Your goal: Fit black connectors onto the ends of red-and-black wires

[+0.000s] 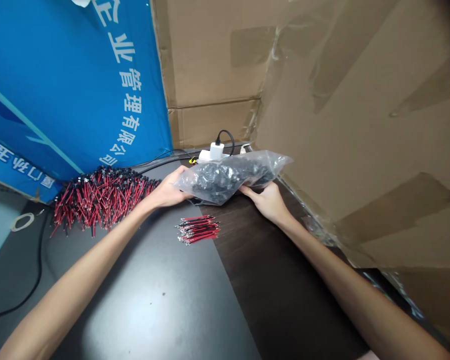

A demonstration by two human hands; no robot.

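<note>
A clear plastic bag (228, 177) with dark small parts inside is held up between both hands, over the back of the table. My left hand (172, 188) grips its left end, with the fingertips partly hidden behind and under the bag. At the lower right side, my right hand (268, 200) is closed on the bag, thumb pointing left along its lower edge. Below the bag lies a small bundle of red and black wires (198, 230) with metallic ends. Left of my left hand is a large heap of similar red and black wires (105, 200).
Behind the bag stand a white plug adapter (216, 150) and a black cable. A blue printed panel (78, 90) rises at the back left, and taped cardboard (360, 125) walls the right. A pale cable coil (22, 222) and a black cord (41, 255) lie at the left.
</note>
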